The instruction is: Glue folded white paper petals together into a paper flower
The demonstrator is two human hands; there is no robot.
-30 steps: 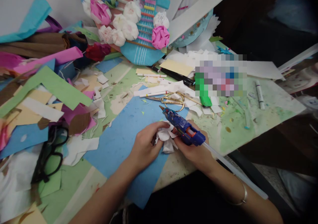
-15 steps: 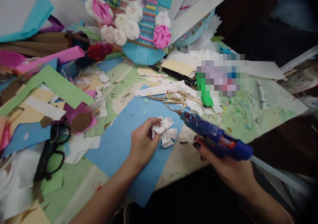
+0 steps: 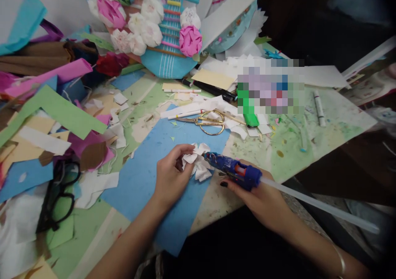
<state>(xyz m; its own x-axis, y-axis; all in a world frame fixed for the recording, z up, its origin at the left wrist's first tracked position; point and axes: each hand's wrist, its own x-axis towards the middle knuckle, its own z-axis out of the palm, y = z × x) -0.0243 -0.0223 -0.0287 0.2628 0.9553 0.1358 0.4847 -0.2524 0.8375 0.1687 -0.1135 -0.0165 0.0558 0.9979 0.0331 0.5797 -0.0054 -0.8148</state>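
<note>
My left hand (image 3: pixel 173 173) pinches a white paper flower (image 3: pixel 202 172) by its left petals, over a blue sheet of paper (image 3: pixel 139 188). In my right hand (image 3: pixel 260 196) is a blue hot glue gun (image 3: pixel 233 167), gripped round its handle, with a long translucent glue stick (image 3: pixel 321 202) jutting from its back. The gun's nozzle reaches the middle of the flower; whether it touches is hidden among the petals. Gold-handled scissors (image 3: pixel 212 122) lie just beyond the flower on the blue sheet.
Paper scraps (image 3: pixel 46 138) and black-framed glasses (image 3: pixel 63 196) crowd the left side. At the back stands a turquoise decorated piece (image 3: pixel 173 64) with paper flowers. Black markers (image 3: pixel 213 90), a green object (image 3: pixel 250 116) and a white marker (image 3: pixel 319 109) lie farther right.
My right hand has brought the glue gun left, up to the white paper flower. My left hand keeps its hold on the flower. The whole view has shifted slightly.
</note>
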